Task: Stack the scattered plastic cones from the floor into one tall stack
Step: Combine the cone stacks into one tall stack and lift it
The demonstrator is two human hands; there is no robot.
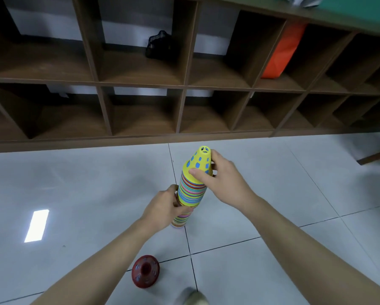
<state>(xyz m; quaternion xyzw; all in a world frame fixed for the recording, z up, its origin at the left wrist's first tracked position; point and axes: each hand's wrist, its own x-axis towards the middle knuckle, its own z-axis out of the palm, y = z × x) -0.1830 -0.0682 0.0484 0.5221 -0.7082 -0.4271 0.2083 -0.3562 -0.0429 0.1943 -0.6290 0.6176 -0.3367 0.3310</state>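
A tall stack of many-coloured plastic cones [190,192] stands on the tiled floor, topped by a yellow cone [199,160] with blue slots. My right hand [220,179] grips that top section, thumb on its front near the yellow rim. My left hand [165,208] grips the stack lower down, just under the upper section, hiding part of it. A single dark red cone [145,271] lies on the floor near me, its wide mouth facing up towards me.
A long brown cubby shelf [184,86] runs along the wall behind the stack. A black mesh bag [159,45] and an orange item [281,51] sit in upper cubbies. A shoe tip [191,297] shows at the bottom edge.
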